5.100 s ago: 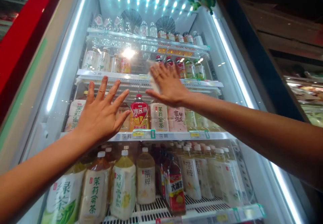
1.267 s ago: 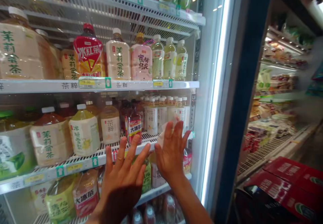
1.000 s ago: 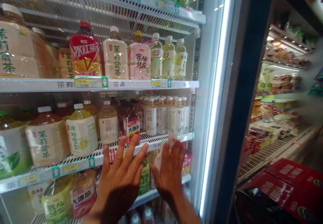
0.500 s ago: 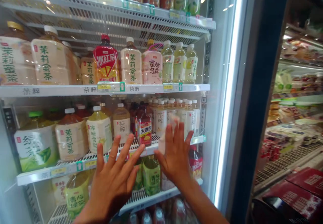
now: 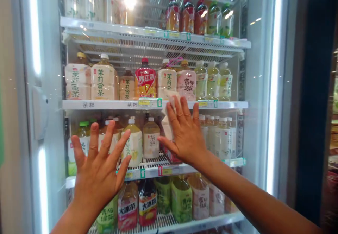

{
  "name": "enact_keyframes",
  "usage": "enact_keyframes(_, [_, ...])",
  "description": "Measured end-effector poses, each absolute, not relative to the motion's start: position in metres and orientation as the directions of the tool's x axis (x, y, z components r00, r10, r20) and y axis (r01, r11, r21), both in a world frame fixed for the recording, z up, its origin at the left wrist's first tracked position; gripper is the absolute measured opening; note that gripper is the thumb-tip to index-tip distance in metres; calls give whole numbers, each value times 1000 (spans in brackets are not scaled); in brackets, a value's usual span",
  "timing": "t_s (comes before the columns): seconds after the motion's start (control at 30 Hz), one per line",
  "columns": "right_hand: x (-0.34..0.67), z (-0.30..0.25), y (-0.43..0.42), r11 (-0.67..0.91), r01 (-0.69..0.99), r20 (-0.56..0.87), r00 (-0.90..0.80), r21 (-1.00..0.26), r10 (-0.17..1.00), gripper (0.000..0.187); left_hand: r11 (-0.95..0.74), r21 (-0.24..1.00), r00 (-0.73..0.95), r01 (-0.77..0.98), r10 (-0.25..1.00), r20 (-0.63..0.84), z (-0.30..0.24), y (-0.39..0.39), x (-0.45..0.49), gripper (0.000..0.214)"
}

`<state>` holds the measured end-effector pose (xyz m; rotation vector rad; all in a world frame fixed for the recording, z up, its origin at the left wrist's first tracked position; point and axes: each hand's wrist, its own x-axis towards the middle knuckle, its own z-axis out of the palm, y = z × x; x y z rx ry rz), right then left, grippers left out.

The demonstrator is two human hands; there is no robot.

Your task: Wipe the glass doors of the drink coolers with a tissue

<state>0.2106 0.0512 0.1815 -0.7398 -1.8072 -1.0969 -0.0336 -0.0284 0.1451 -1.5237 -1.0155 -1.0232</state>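
A pale cloth or wipe [image 5: 171, 100] is pressed flat against the glass door [image 5: 260, 86] of a lit drinks fridge by the right hand [image 5: 185, 135]; only its upper edge shows above the fingertips, level with the middle shelf [image 5: 227, 104]. The fingers are held straight and nearly together, pinning the cloth by palm pressure rather than gripping it. The left hand [image 5: 97, 170] is laid on the glass lower and to the left, fingers spread wide and holding nothing, seemingly as a brace. Behind the glass, rows of tea bottles are ranged on wire shelves, a red-labelled bottle [image 5: 145, 81] among them. Against half a second ago, the cloth and right hand are found higher up, at the middle shelf edge rather than the lower one; the left hand sits further left.
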Motion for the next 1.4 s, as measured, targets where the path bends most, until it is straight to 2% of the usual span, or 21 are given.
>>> enact_keyframes(0.13, [188, 171, 42, 487, 539, 635, -771, 688, -44, 90, -119, -262, 273, 958, 82, 959, 149, -31, -51, 70])
enact_keyframes(0.2, [183, 182, 43, 491, 504, 606, -793, 710, -64, 86, -99, -281, 288, 955, 70, 955, 151, -30, -59, 71])
enact_keyframes(0.3, [179, 214, 47, 443, 670, 762, -646, 596, -48, 90, -82, -291, 296, 953, 66, 953, 153, -27, -68, 71])
enact_keyframes(0.37, [174, 221, 46, 411, 708, 787, -616, 574, -38, 96, -77, -281, 287, 957, 68, 956, 153, -26, -72, 72])
enact_keyframes(0.43, [169, 210, 42, 405, 619, 692, -720, 673, -50, 98, -74, -281, 286, 957, 60, 956, 152, -26, -76, 71])
enact_keyframes(0.5, [166, 197, 38, 399, 456, 527, -845, 796, -87, 94, -71, -282, 286, 957, 60, 956, 149, -27, -80, 71])
enact_keyframes(0.57, [165, 199, 38, 390, 363, 442, -887, 847, -134, 91, -66, -282, 286, 957, 60, 956, 145, -26, -84, 69])
enact_keyframes(0.63, [164, 220, 43, 385, 448, 532, -834, 807, -144, 91, -65, -267, 271, 961, 65, 960, 141, -26, -87, 68])
enact_keyframes(0.7, [159, 243, 48, 383, 624, 706, -699, 681, -117, 92, -70, -249, 254, 966, 62, 965, 138, -25, -90, 67])
enact_keyframes(0.77, [151, 247, 48, 381, 702, 781, -617, 602, -97, 96, -70, -237, 242, 969, 66, 968, 136, -26, -93, 68])
enact_keyframes(0.83, [142, 226, 43, 390, 609, 695, -708, 691, -125, 101, -65, -228, 232, 972, 73, 970, 131, -30, -98, 68])
enact_keyframes(0.9, [135, 194, 37, 388, 393, 492, -848, 833, -196, 100, -79, -189, 196, 979, 83, 977, 121, -35, -103, 66])
enact_keyframes(0.97, [132, 168, 32, 385, 258, 367, -899, 886, -240, 95, -120, -129, 141, 984, 95, 985, 105, -42, -107, 65])
enact_keyframes(1.03, [131, 154, 30, 416, 349, 462, -862, 839, -209, 92, -162, -92, 112, 982, 113, 987, 84, -47, -110, 65])
enact_keyframes(1.1, [129, 140, 30, 462, 557, 671, -732, 690, -120, 95, -185, -87, 113, 979, 135, 984, 59, -51, -109, 65])
enact_keyframes(1.17, [127, 111, 30, 505, 639, 762, -645, 580, -60, 98, -212, -83, 119, 974, 166, 979, 32, -51, -106, 65])
enact_keyframes(1.23, [127, 70, 28, 563, 537, 687, -722, 628, -78, 92, -238, -53, 102, 970, 200, 974, 6, -51, -101, 63])
enact_keyframes(1.27, [129, 48, 27, 585, 432, 606, -784, 686, -132, 85, -245, -39, 94, 969, 215, 972, -7, -52, -99, 63])
enact_keyframes(1.33, [137, 15, 26, 608, 329, 517, -841, 723, -160, 69, -254, -34, 93, 967, 222, 971, -30, -53, -93, 64])
enact_keyframes(1.4, [148, -4, 27, 604, 404, 571, -814, 687, -104, 65, -263, -54, 117, 963, 228, 967, -50, -55, -87, 68])
